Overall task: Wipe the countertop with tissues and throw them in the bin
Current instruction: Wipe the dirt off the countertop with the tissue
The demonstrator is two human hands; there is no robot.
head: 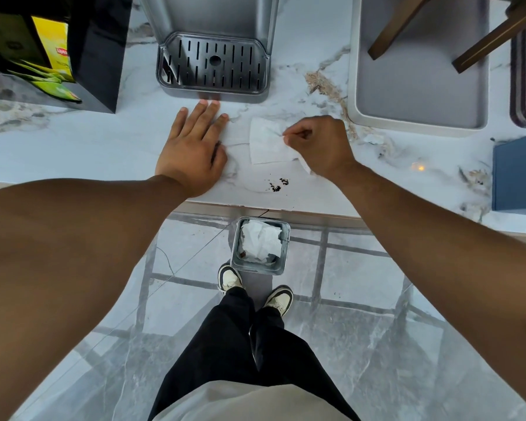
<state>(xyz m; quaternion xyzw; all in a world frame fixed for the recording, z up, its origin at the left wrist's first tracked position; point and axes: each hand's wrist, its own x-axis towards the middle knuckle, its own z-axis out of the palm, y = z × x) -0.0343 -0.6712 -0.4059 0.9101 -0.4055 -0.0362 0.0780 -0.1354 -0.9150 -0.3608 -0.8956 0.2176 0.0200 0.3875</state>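
Note:
A white tissue (266, 142) lies flat on the marble countertop (104, 147). My right hand (318, 147) is shut on the tissue's right edge, pinching it. My left hand (192, 147) rests flat on the counter just left of the tissue, fingers spread, holding nothing. Dark crumbs (277, 184) lie on the counter below the tissue, near the front edge. On the floor under the counter edge stands a small square grey bin (283, 262) with crumpled white tissues (260, 241) inside.
A grey drip tray of a machine (213, 66) stands behind my hands. A black box with yellow tea packets (55, 50) is at back left. A grey tray (419, 86) is at back right, a blue box (518, 173) at right. My feet stand beside the bin.

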